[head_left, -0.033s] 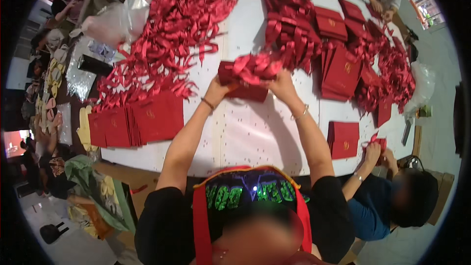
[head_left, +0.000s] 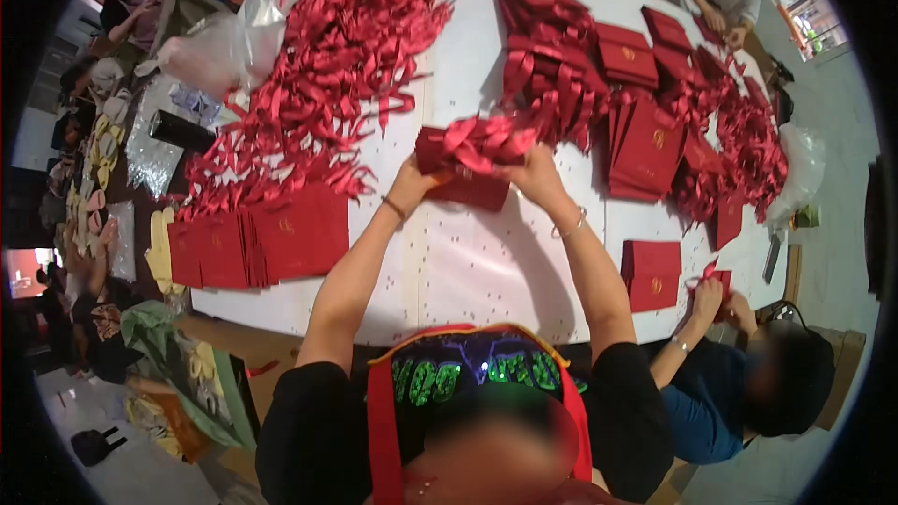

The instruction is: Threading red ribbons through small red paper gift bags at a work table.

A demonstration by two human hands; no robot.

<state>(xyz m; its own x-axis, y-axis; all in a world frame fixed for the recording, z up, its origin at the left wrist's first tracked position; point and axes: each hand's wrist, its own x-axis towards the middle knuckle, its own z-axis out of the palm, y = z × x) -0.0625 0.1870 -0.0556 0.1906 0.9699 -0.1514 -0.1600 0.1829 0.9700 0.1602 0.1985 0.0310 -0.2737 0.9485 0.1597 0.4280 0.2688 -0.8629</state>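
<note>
Above the middle of the white table, both my hands hold a small bundle of red gift bags (head_left: 474,193) with shiny red ribbon handles (head_left: 486,140) heaped on top. My left hand (head_left: 410,185) grips the bundle's left end, its fingers partly hidden behind the red bags. At the right end my right hand (head_left: 536,174) closes round it, close to the ribbons. To the left of my left arm lies a fanned row of red bags (head_left: 301,232), with gold marks on their fronts. A pile of loose-looking red ribbon handles (head_left: 327,65) spreads beyond that row.
More red bags (head_left: 645,150) and ribbons crowd the table's right side. One small stack (head_left: 652,276) lies near my right forearm. A co-worker (head_left: 711,393) handles a red piece at the right edge. Clear plastic bags (head_left: 220,42) and a black cylinder (head_left: 181,129) sit far left.
The view has shifted very slightly. Both hands keep their hold on the bundle of gift bags.
</note>
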